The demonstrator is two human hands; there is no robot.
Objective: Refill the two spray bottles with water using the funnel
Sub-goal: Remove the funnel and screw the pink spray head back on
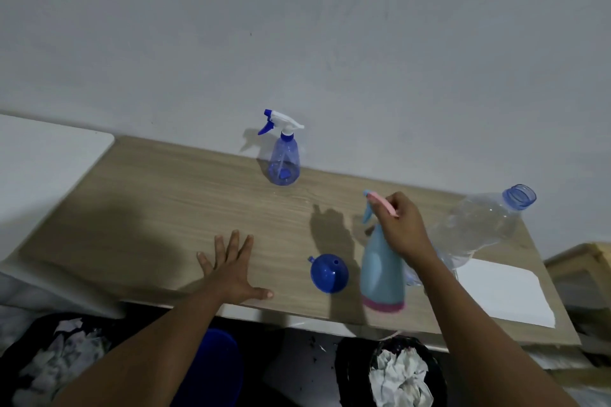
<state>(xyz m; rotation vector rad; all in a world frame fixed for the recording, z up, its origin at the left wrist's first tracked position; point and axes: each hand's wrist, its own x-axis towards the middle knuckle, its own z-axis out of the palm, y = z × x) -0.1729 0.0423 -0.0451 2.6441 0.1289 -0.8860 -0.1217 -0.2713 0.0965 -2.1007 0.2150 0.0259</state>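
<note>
Head view, items on the wooden worktop against a grey wall:

1. Clear blue spray bottle, white and blue trigger head fitted, upright at the back by the wall. Dip tube and a blue end piece show through; water level not readable.
2. Light-blue spray bottle, opaque, pink base band and pink trigger head, tilted, near the front edge. Contents hidden. Base blurred; whether it rests on the worktop cannot be told.
3. Blue funnel, wide mouth toward the camera, just left of item 2.
4. Large clear water bottle, blue neck uncapped, behind the right forearm. Lower part hidden; fill level unclear.
5. White sheet, flat at the right end.

Hands: left hand palm down on the worktop, fingers spread, holding nothing. Right hand, fingers curled round the pink trigger head of item 2.

Below the front edge: black bin holding crumpled white paper; dark basket with crumpled pale material, partly cut off; blue tub, mostly hidden by the left forearm, contents not visible.
</note>
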